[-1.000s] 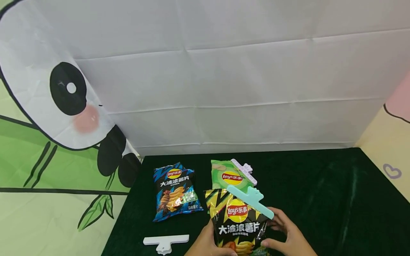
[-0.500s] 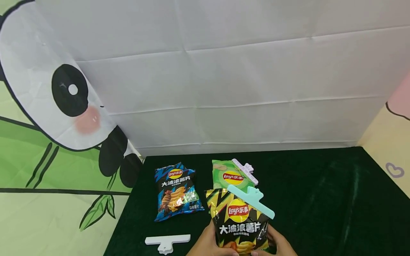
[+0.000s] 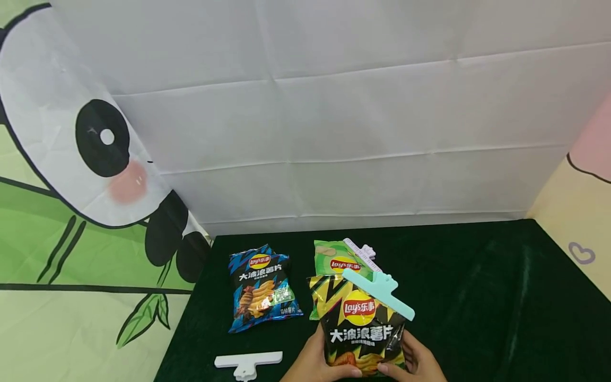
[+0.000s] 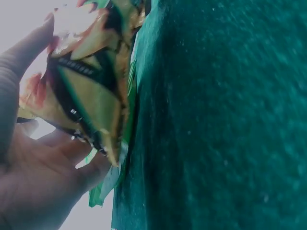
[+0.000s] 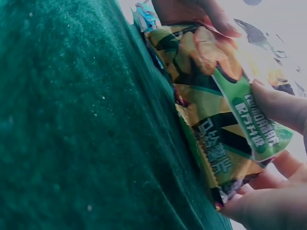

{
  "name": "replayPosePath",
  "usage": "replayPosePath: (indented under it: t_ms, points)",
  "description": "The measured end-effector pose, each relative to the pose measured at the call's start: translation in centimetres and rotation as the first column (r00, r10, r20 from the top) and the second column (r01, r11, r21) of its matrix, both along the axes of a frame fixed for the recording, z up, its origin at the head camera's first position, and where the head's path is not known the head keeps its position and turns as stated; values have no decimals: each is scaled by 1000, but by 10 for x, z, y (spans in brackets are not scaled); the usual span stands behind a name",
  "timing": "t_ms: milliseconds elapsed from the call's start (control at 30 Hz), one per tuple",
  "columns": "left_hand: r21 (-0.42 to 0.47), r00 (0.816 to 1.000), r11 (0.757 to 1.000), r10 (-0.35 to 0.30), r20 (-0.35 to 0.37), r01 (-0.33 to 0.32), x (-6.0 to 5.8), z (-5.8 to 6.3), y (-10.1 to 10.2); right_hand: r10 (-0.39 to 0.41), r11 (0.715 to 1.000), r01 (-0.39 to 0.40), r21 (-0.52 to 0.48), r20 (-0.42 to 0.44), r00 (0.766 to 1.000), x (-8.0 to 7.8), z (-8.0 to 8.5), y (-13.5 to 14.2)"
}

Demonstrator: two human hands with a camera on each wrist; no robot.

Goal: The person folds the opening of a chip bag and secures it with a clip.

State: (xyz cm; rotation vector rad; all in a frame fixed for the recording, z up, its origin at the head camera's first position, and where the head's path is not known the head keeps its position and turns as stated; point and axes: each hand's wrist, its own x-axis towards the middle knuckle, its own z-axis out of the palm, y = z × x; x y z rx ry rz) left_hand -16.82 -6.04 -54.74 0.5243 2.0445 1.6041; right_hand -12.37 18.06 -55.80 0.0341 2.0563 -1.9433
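Observation:
In the head view my left hand [image 3: 315, 362] and right hand [image 3: 416, 363] grip a black and yellow bag of chips [image 3: 360, 342] by its lower sides, both thumbs on its front. A light teal bag clip [image 3: 380, 292] lies slanted across the bag's top right corner. Seen from the left wrist, the thumb and fingers of the left hand [image 4: 43, 167] hold one side of the bag [image 4: 91, 96]. From the right wrist, my right hand [image 5: 273, 191] pinches the bottom corner, thumb on the green label. Part of the bag's bottom is hidden by the hands.
Just behind stands a green chip bag [image 3: 326, 260] with a pale purple clip [image 3: 361, 255] on its corner, partly covered by the black one. To the left lie a blue chip bag [image 3: 261, 294] and a loose white clip [image 3: 249, 362] on the dark green cloth [image 3: 468, 297].
My right hand has closed in from the right onto the lower right of the black bag. The bag has since shifted slightly away and right, covering more of the green one.

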Motion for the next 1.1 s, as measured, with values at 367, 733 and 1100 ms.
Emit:
replayPosePath:
  t_ms: [367,733,1100]
  points:
    - [-103,998,995,-6,-69,-1,0,-1,13,-228,969,227,101,-7,974,-7,17,12]
    - [-176,983,981,49,-175,-81,-5,16,44,-256,928,272,257,-92,962,-18,36,38]
    - [-124,960,986,72,-269,-109,-19,23,81,-291,896,311,318,-110,950,-27,45,66]
